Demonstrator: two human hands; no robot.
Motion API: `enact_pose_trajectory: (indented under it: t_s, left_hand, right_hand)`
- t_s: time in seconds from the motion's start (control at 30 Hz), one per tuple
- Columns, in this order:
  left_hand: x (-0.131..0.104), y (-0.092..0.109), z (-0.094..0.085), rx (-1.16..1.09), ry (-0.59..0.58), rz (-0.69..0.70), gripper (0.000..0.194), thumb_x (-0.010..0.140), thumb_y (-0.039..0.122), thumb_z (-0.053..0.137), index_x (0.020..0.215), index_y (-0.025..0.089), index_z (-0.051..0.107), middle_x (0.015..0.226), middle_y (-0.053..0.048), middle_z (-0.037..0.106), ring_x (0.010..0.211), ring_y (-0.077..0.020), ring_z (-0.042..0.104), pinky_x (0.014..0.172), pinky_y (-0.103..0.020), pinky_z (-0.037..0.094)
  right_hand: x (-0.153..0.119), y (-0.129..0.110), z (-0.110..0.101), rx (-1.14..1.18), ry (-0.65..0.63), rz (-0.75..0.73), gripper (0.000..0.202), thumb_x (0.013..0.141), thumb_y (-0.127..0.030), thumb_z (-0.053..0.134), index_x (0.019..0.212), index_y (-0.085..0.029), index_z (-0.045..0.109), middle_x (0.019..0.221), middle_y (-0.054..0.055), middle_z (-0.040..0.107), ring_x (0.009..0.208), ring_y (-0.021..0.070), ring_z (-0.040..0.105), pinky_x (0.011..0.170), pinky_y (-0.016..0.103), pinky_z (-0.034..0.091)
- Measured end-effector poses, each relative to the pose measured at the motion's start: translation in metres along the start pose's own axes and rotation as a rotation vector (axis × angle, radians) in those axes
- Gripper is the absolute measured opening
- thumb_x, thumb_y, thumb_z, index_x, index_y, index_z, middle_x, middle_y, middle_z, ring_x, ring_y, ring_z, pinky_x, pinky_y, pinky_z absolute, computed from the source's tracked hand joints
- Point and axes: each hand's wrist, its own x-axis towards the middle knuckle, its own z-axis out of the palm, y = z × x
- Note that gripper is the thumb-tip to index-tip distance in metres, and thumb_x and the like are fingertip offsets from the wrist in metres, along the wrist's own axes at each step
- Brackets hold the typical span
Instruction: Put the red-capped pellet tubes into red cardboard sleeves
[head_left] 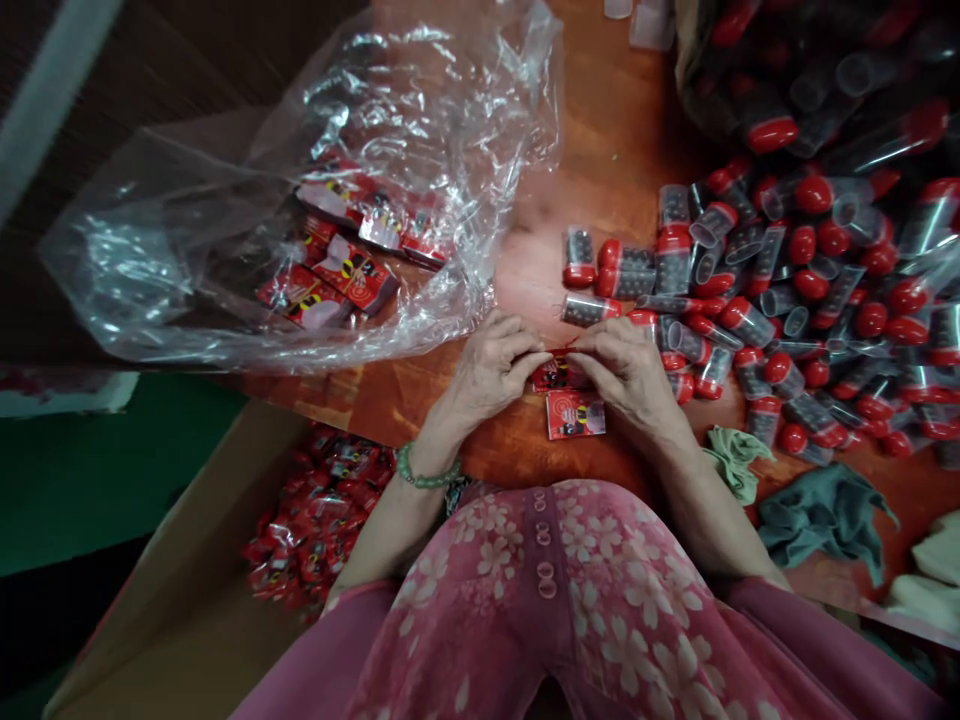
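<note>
Between my two hands lies a small red printed card (556,372) near the table's front edge. My left hand (499,368), a green bead bracelet at its wrist, pinches the card's left end. The fingers of my right hand (621,372) close on its right end. Just below, a second red card (575,415) lies flat on the table, touched by neither hand. Beyond my right hand, a clear tube with a red cap (590,309) rests on its side.
Many red-capped clear tubes (780,300) are heaped on the right. A clear plastic bag (420,120) with red card stacks lies at the left. Below it, a cardboard box (202,540) holds red packets (315,520). Green cloths (825,520) lie at the right front.
</note>
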Motion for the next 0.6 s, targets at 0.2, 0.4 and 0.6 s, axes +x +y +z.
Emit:
enact_pose_trajectory:
  t_s: [0.2,0.4,0.6]
  left_hand:
    - [-0.004,0.013,-0.017,-0.229,-0.09,-0.023,0.019,0.084,0.03,0.076,0.096,0.016,0.076,0.09,-0.007,0.077,0.081,-0.0164,0.068,0.077,-0.029,0.052]
    - [-0.006,0.028,-0.024,-0.458,-0.362,-0.143,0.026,0.093,0.025,0.063,0.071,0.017,0.075,0.07,-0.003,0.071,0.065,-0.0126,0.063,0.064,-0.024,0.05]
    - [-0.011,0.035,-0.02,-0.619,-0.338,-0.232,0.026,0.088,0.034,0.07,0.07,0.016,0.074,0.068,-0.004,0.071,0.064,-0.013,0.064,0.064,-0.024,0.051]
  right_hand:
    - [0.001,-0.012,0.001,-0.086,0.032,-0.26,0.016,0.101,-0.022,0.05,0.087,-0.019,0.057,0.074,0.003,0.06,0.071,0.0171,0.05,0.068,0.03,0.042]
    - [-0.006,-0.026,-0.008,-0.071,-0.073,-0.328,0.02,0.104,-0.026,0.045,0.085,-0.02,0.05,0.074,0.003,0.057,0.069,0.0166,0.046,0.066,0.029,0.04]
    - [0.001,-0.026,-0.017,0.163,-0.213,-0.306,0.033,0.105,-0.034,0.043,0.076,-0.02,0.049,0.069,-0.001,0.055,0.065,0.0123,0.049,0.064,0.024,0.042]
